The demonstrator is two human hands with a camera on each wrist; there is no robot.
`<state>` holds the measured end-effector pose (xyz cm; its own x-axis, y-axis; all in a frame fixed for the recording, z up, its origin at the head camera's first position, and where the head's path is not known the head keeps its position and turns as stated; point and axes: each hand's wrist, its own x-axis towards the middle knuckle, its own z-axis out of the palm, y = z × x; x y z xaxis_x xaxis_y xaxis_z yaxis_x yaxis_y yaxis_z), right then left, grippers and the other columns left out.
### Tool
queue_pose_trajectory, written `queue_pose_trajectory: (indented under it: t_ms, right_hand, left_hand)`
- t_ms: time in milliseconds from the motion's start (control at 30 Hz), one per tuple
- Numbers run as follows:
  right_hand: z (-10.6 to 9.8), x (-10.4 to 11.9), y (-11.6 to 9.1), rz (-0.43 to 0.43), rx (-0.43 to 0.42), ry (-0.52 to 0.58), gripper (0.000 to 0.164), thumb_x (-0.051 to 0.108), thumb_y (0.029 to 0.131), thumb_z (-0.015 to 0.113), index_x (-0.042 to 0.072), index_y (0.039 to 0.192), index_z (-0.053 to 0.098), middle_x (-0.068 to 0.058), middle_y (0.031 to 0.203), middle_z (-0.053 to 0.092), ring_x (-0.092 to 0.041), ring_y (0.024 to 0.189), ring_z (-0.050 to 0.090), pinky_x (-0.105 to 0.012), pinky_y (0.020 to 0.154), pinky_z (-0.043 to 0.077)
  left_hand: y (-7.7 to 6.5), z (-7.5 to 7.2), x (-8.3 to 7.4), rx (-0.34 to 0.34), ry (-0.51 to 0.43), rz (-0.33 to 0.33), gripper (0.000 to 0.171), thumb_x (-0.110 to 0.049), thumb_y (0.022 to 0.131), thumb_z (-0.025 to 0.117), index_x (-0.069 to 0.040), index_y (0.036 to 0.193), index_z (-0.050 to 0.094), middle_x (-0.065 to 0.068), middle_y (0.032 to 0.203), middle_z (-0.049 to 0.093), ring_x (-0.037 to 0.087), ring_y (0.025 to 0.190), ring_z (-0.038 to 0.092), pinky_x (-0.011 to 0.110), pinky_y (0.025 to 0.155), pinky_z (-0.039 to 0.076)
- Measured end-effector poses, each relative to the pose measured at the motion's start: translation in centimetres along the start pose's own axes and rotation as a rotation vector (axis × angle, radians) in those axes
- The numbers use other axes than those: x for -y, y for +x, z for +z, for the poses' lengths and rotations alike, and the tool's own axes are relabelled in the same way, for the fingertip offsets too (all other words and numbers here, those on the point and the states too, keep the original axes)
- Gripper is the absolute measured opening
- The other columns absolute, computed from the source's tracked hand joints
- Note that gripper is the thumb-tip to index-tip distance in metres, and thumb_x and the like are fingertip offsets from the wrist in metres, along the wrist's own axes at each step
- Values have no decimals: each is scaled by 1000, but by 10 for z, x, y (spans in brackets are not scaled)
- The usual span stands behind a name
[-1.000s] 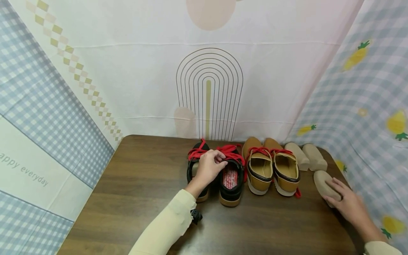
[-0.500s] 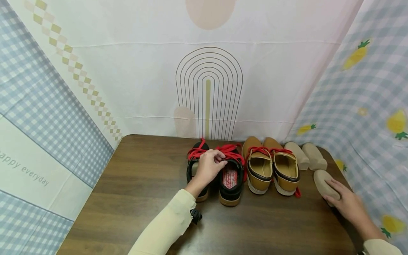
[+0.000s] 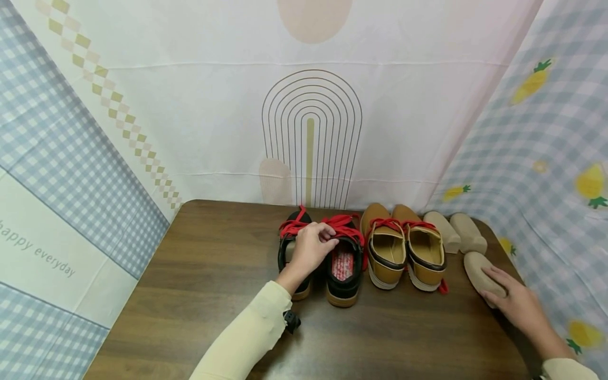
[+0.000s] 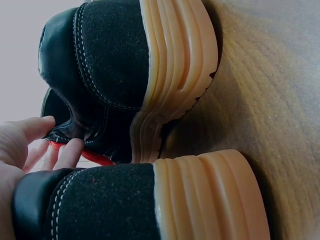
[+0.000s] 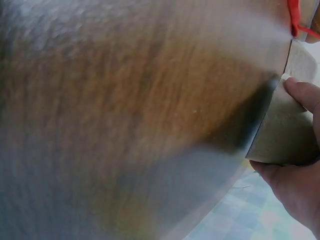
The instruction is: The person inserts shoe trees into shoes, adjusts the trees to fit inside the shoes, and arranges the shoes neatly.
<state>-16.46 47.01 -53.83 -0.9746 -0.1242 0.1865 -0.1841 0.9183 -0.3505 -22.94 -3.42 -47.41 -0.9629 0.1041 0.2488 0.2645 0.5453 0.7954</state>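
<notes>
My left hand (image 3: 311, 248) reaches over the left black shoe (image 4: 100, 205), thumb and fingertips pinching the tongue of the right black shoe (image 3: 343, 290) just below its red laces (image 3: 349, 228). A red and white patterned insole (image 3: 343, 263) shows inside that shoe. At the far right, my right hand (image 3: 515, 298) grips a beige moulded shoe insert (image 3: 480, 272), thumb on one side and fingers on the other. In the right wrist view the insert (image 5: 285, 135) sits low along the table's edge. Something beige shows inside the left black shoe, partly hidden by my left hand.
Two tan shoes (image 3: 387, 264) with red laces stand beside the black pair. Two more beige inserts (image 3: 467, 235) lie at the back right corner of the brown table (image 3: 214, 274). A white printed cloth (image 3: 214, 132) hangs behind, with checked cloth (image 3: 546, 158) along the right edge.
My right hand has shifted the beige insert slightly left and toward the back. My left hand keeps its place on the black shoe.
</notes>
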Motion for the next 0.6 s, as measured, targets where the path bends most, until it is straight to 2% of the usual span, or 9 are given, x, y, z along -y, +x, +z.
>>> queue_pose_trajectory:
  t_ms: [200, 467, 600]
  right_hand:
    - [-4, 8, 1, -38, -50, 29, 63, 10, 85, 84, -4, 140, 58, -39, 138, 54, -64, 112, 54, -69, 82, 43]
    - [-12, 22, 4, -57, -49, 6, 66, 15, 85, 85, 1, 143, 58, -36, 142, 53, -62, 113, 54, -70, 82, 43]
    - [-15, 28, 6, -78, -76, 13, 65, 13, 85, 85, 2, 143, 59, -33, 144, 53, -61, 115, 54, -68, 84, 42]
  left_hand:
    - [0, 1, 1, 1, -1, -3, 8, -15, 88, 83, -14, 94, 77, 1, 89, 68, 9, 77, 64, 25, 71, 54]
    - [0, 1, 2, 11, -2, -20, 8, -15, 89, 82, -15, 94, 76, -1, 90, 68, 9, 78, 64, 26, 73, 54]
    - [0, 1, 1, 14, -5, -21, 8, -15, 89, 82, -14, 95, 76, 0, 91, 68, 10, 79, 64, 26, 73, 54]
